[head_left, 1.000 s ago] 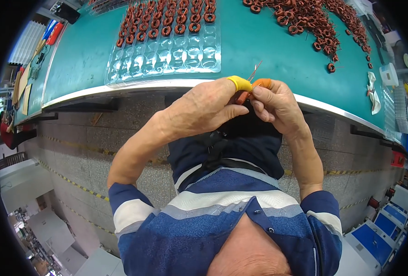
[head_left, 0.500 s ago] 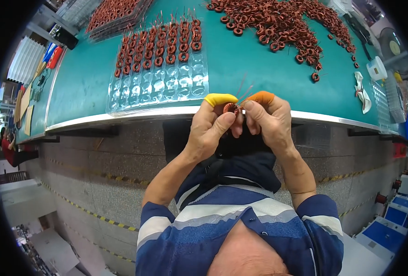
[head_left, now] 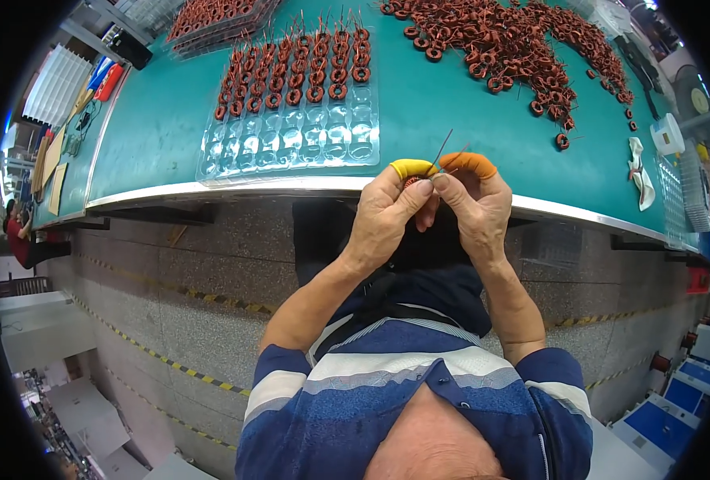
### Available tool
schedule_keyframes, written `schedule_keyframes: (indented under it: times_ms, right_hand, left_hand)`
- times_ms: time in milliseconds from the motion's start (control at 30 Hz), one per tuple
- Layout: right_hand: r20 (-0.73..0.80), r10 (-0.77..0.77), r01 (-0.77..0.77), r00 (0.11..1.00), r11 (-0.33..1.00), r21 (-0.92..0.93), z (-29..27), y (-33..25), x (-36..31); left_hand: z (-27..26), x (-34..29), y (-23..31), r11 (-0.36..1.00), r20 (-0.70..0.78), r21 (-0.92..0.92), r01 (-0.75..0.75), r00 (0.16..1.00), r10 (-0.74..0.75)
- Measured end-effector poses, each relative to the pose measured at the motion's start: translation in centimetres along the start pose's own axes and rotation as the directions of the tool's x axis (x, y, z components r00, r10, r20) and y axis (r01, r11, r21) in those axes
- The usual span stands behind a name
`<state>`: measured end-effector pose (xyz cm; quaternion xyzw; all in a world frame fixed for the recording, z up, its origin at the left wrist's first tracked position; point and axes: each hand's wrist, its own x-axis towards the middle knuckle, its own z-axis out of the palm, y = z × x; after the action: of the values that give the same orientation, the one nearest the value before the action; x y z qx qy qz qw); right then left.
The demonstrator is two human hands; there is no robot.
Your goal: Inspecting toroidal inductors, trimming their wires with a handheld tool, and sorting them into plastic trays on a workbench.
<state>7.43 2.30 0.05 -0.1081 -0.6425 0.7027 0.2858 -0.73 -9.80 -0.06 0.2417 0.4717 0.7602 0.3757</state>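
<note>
My left hand (head_left: 387,206), a yellow cover on its index finger, is closed on a copper-wound toroidal coil (head_left: 412,182). Most of the coil is hidden by the thumb and fingertips. Its wire leads (head_left: 445,146) stick up and away from me. My right hand (head_left: 479,204), with an orange cover on the index finger, pinches at the leads just beside the coil; thumb and index finger are pressed together. Both hands are at the near edge of the green table. Beyond them, to the left, a clear plastic tray (head_left: 211,164) holds rows of similar coils (head_left: 295,78) in its far part.
A large loose pile of coils (head_left: 507,48) spreads over the far right of the green table (head_left: 435,104). Stacked filled trays (head_left: 211,28) stand at the far left. At the right lie a white cloth (head_left: 641,176) and a white tub (head_left: 667,136). Another person (head_left: 20,236) sits far left.
The coil has turned and sunk deeper between my fingers, and my hands have drawn closer together. My right thumb now meets the left thumb at the leads. The whole view has shifted slightly.
</note>
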Motion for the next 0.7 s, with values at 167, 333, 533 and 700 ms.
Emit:
schedule_keyframes:
  times_ms: [167, 333, 533, 700]
  right_hand:
    - [-0.057, -0.057, 0.065, 0.997, 0.986, 0.153, 0.4, 0.0, -0.3]
    - [-0.043, -0.002, 0.002, 0.999, 1.000, -0.008, -0.2, 0.2, 0.9]
    - [0.097, -0.523, 0.272, 0.847, 0.269, -0.924, -10.1, -1.1, 8.0]
    - [0.117, -0.398, 0.079, 0.910, -0.110, -0.991, -21.6, 1.7, 11.7]
  left_hand:
    - [0.6, -0.1, -0.8, 0.979, -0.069, -0.188, -0.072, 0.996, 0.060]
    - [-0.3, -0.2, -0.8, 0.991, -0.091, -0.113, -0.069, 0.994, 0.058]
    - [-4.1, -1.9, 1.5, 0.977, -0.188, 0.044, -0.208, 0.959, 0.212]
    - [-9.2, -1.2, 4.3, 0.933, -0.342, 0.248, -0.260, 0.878, 0.336]
